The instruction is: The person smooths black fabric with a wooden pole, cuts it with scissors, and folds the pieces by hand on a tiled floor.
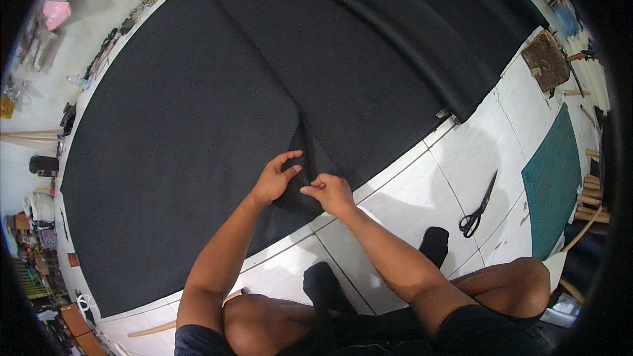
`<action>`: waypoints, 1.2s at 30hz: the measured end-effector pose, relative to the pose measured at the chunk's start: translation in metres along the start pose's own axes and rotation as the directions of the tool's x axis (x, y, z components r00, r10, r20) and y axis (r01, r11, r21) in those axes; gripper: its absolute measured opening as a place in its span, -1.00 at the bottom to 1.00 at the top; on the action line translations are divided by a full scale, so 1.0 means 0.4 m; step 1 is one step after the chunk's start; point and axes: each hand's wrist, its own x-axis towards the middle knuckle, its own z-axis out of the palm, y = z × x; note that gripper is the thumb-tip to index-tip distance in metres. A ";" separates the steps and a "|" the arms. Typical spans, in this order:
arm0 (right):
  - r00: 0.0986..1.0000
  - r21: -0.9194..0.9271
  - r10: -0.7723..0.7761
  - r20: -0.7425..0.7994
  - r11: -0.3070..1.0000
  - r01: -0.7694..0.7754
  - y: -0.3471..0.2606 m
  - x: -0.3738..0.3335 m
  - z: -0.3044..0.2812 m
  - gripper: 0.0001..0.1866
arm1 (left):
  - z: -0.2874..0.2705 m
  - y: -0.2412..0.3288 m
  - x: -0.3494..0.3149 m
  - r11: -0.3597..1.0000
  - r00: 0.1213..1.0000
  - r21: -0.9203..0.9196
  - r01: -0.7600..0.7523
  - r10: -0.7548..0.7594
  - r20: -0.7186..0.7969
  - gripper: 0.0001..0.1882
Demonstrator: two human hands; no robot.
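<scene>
A large sheet of black fabric [178, 118] is spread over the tiled floor in front of me, with a long raised fold running from far left toward my hands. Close to its near edge, my right hand [333, 194] pinches a bit of the fabric between thumb and fingers. My left hand [273, 181] rests at the raised flap just left of it, thumb and forefinger apart. A thin, sheer-looking layer shows between the hands. Black-handled scissors [484, 208] lie on the tiles to the right, apart from both hands.
The fabric bunches into thick folds at the far right. A green cutting mat [554, 181] lies on the right, near several wooden sticks [592, 201] and a worn brown panel [546, 61]. My feet in black socks [434, 250] are by the fabric's near edge. Clutter lines the left wall.
</scene>
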 end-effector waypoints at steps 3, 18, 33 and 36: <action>1.000 0.000 0.003 0.016 1.000 -0.003 -0.002 0.001 -0.007 -0.65 | -0.002 0.005 -0.008 1.000 1.000 0.008 0.006 -0.006 -0.023 -0.58; 0.956 -0.142 -0.032 -0.293 0.990 -0.010 0.049 0.041 -0.071 -0.58 | 0.013 0.002 0.009 0.999 1.000 0.028 -0.015 0.015 -0.014 -0.62; 1.000 -0.048 0.022 0.013 0.999 -0.021 -0.016 0.005 -0.011 -0.61 | 0.000 -0.016 0.007 0.998 0.999 -0.049 -0.032 0.031 -0.019 -0.56; 1.000 -0.065 0.012 0.027 0.998 -0.010 -0.017 0.002 -0.025 -0.61 | 0.009 -0.004 0.006 0.996 0.997 0.054 -0.070 0.072 -0.034 -0.57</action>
